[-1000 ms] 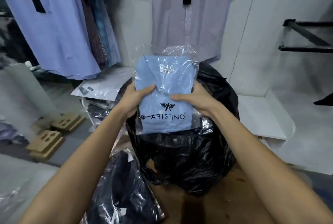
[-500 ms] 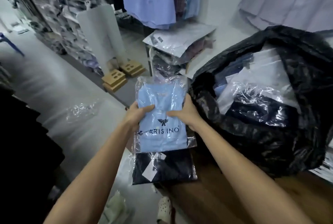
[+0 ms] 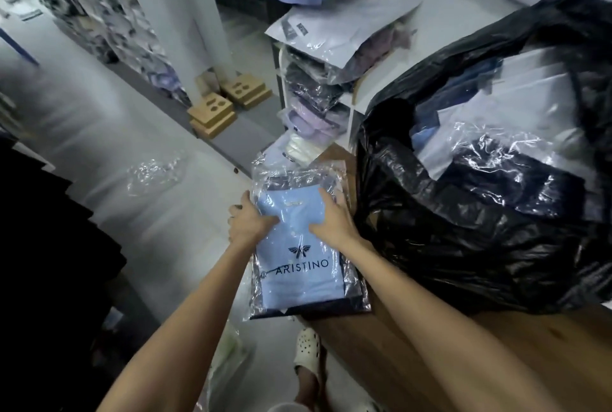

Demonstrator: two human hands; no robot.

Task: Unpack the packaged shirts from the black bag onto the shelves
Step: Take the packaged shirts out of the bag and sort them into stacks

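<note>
Gripping, left hand (image 3: 248, 224): arm outstretched, thumb on top and fingers curled round the left edge of the light-blue packaged shirt (image 3: 299, 256).
Right hand (image 3: 332, 221): thumb on top, fingers wrapped round its right edge.
Shirt: lies on a dark packaged shirt (image 3: 354, 305) on the wooden table (image 3: 430, 362), beside the black bag (image 3: 463, 246).

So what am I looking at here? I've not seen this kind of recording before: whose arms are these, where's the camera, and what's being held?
No machine: a person wears a camera on the head, looking down at their own arms. The left hand and right hand grip a light blue packaged shirt by its sides, setting it on a dark packaged shirt at the edge of a wooden surface. To the right sits the open black bag, with more packaged shirts inside. Behind stand white shelves stacked with packages.
</note>
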